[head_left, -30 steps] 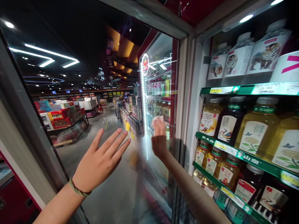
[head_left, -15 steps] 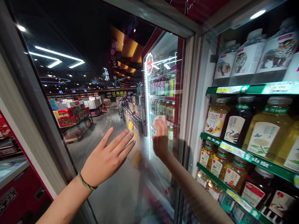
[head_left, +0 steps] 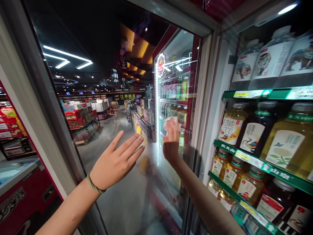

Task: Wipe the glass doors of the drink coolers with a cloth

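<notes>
A framed glass door [head_left: 117, 209] of a drinks fridge stands open in front of me. My left hand [head_left: 116, 162] is spread out with its palm toward the pane, and a twisted green band [head_left: 94, 186] circles its wrist. Further right, my right hand [head_left: 171, 140] presses a crumpled white cloth [head_left: 168, 122] to the glass near the door's right side. The fingers lie over the cloth and hide part of it. The glass looks hazy and streaked around both hands.
To the right, fridge shelves with green price strips [head_left: 259, 94] hold tea bottles [head_left: 233, 125] and large tiger-labelled bottles [head_left: 271, 55]. A red chest cabinet [head_left: 22, 202] stands low at left. Through the pane I see boxed goods [head_left: 80, 116] and a lit fridge [head_left: 157, 98].
The view has turned slightly left, so the shelves and door sit further right. My right hand and the cloth have shifted a little up the glass. My left hand stays spread.
</notes>
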The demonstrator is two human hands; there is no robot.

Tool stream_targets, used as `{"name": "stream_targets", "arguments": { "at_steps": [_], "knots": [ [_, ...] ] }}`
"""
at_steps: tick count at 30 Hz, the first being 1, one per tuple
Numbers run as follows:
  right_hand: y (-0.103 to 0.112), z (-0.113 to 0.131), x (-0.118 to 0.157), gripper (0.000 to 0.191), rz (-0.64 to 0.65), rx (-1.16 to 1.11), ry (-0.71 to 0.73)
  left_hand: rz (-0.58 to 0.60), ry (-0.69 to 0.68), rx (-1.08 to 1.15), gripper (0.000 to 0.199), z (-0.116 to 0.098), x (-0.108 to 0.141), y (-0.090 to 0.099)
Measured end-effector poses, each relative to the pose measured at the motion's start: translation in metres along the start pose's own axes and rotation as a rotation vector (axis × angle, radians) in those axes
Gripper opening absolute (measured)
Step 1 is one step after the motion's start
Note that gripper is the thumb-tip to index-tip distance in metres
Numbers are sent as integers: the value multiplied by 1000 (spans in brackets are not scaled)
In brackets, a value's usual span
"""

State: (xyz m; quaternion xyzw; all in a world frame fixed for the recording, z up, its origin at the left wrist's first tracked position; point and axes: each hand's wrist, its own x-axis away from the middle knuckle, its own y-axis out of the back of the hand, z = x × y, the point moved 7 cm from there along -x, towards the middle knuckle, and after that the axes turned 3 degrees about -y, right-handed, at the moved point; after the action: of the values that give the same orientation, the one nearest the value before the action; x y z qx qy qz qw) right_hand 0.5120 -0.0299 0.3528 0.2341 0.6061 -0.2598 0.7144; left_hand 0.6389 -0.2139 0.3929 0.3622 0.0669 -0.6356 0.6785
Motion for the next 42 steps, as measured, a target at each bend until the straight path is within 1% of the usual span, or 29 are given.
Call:
{"name": "stream_targets", "arguments": {
  "at_steps": [2, 3, 4, 5, 6, 7, 9, 10, 11, 13, 14, 15, 17, 18, 19, 22, 23, 24, 26, 27, 28, 30, 31, 32, 35, 36, 39, 40, 42],
  "knots": [
    [-8, 13, 2, 57, 121, -10, 189, -10, 0, 1, 33, 0, 0, 1],
    [-9, 15, 2, 55, 135, -5, 211, -14, 0, 1, 33, 0, 0, 1],
    [-7, 12, 1, 55, 98, 5, 158, -16, 2, -1, 33, 0, -1, 1],
    [-3, 6, -1, 56, 32, 17, 67, -16, 3, -2, 32, 0, -1, 1],
    [0, 2, -3, 56, -5, 23, 3, -14, 3, -3, 32, 0, -1, 1],
    [-2, 3, -4, 57, 16, 23, 5, -14, 3, -3, 31, 0, -1, 0],
    [-11, 13, -5, 56, 139, 17, 146, -13, 6, -1, 31, 1, -1, 0],
    [-12, 16, -6, 55, 163, 15, 188, -16, 8, 0, 31, 1, -1, 0],
    [-10, 15, -8, 55, 134, 14, 164, -18, 10, -1, 31, 1, -1, 0],
    [0, 4, -15, 56, -19, 20, -14, -18, 11, -1, 31, 1, 0, 0],
    [3, 2, -17, 57, -52, 25, -55, -20, 8, 0, 31, 1, 0, 0],
    [1, 6, -18, 58, -23, 28, -19, -22, 7, 1, 31, 1, 0, 0],
    [-9, 22, -17, 58, 130, 32, 196, -27, 8, 8, 31, 0, 0, 0],
    [-11, 26, -16, 58, 173, 33, 273, -31, 9, 11, 31, 0, 1, 0],
    [-10, 26, -17, 57, 163, 33, 275, -34, 11, 13, 31, 0, 1, 0],
    [3, 7, -21, 58, -34, 48, 15, -40, 9, 13, 31, 1, 1, -1],
    [3, 5, -20, 58, -37, 50, 2, -43, 10, 13, 30, 1, 1, -1],
    [-1, 8, -19, 59, 10, 47, 61, -44, 10, 14, 30, 1, 1, -1],
    [-10, 13, -14, 58, 137, 44, 231, -46, 12, 17, 30, 2, 2, -1],
    [-10, 9, -14, 58, 155, 48, 244, -45, 13, 17, 31, 2, 2, -2],
    [-6, -1, -15, 57, 120, 56, 188, -45, 13, 16, 31, 3, 2, -2],
    [8, -31, -17, 57, -17, 75, -37, -46, 10, 9, 31, 3, 3, -3],
    [13, -44, -17, 57, -44, 82, -106, -49, 9, 5, 31, 3, 3, -3],
    [14, -52, -16, 57, -18, 85, -109, -51, 7, 0, 31, 3, 2, -4],
    [8, -62, -11, 57, 175, 110, 31, -52, 5, -13, 31, 4, 0, -6],
    [10, -68, -11, 56, 177, 121, 18, -49, 3, -18, 31, 5, -1, -7],
    [23, -87, -10, 58, 57, 146, -123, -39, -12, -27, 34, 5, -8, -7],
    [23, -87, -9, 59, 64, 147, -108, -35, -18, -27, 35, 3, -12, -7],
    [17, -83, -9, 59, 146, 143, -2, -14, -18, -29, 36, -2, -24, -7]
  ]
}}
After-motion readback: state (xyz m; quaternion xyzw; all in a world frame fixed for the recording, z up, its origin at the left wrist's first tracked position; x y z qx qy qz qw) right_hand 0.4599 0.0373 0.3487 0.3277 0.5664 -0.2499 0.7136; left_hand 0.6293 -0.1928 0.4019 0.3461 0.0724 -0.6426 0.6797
